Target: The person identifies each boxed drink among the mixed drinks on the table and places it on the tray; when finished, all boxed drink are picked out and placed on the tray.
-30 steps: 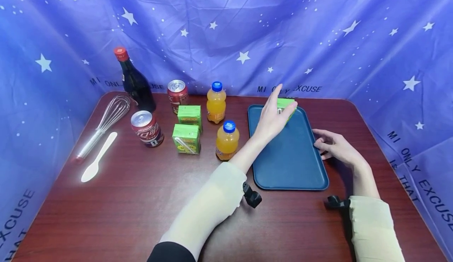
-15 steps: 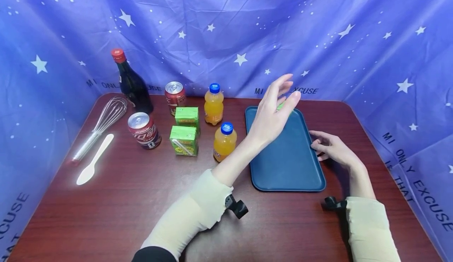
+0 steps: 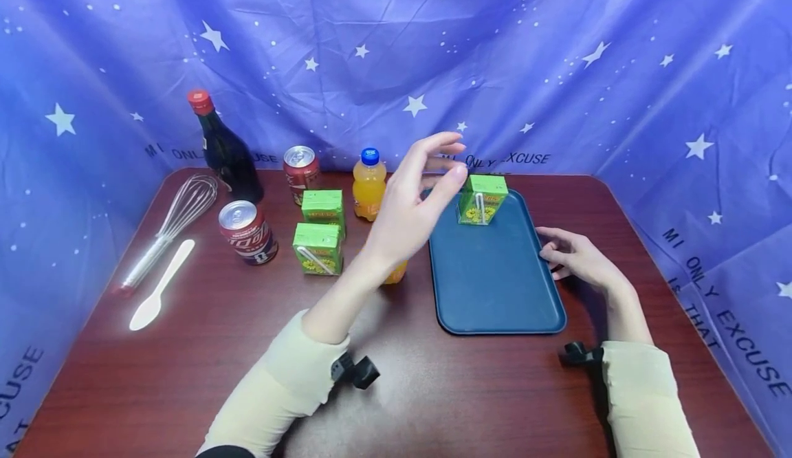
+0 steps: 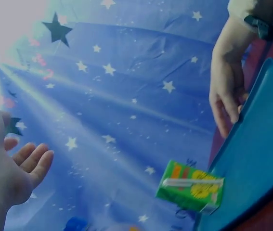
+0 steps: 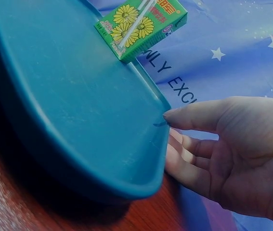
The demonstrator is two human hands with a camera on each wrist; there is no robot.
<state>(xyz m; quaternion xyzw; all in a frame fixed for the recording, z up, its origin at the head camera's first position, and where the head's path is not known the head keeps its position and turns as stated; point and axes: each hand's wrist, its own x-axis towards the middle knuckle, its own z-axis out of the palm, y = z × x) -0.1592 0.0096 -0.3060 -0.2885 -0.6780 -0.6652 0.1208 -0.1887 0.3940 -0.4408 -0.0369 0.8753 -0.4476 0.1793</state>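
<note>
My left hand (image 3: 408, 203) is in the air left of the tray, its fingers loosely bent and holding nothing. It partly hides an orange drink bottle (image 3: 396, 274) behind it. The dark blue tray (image 3: 495, 286) lies flat on the table. At its far end stands a green juice box (image 3: 484, 201) with a white straw on its front, also plain in the left wrist view. My right hand (image 3: 584, 262) pinches the tray's right rim; in the right wrist view the thumb (image 5: 194, 116) lies at the rim, with the other fingers against the outer side.
Left of the tray stand two green juice boxes (image 3: 318, 248), another orange drink bottle (image 3: 369, 186), and two red cans (image 3: 247, 232). A dark bottle with a red cap (image 3: 229, 155), a whisk (image 3: 176, 227) and a white spoon (image 3: 162, 286) are farther left. A starry blue curtain (image 3: 371, 93) encloses the table.
My left hand has moved from the juice box at the tray's far end leftward to above the orange bottle, uncovering the box. The right hand stays at the tray's rim.
</note>
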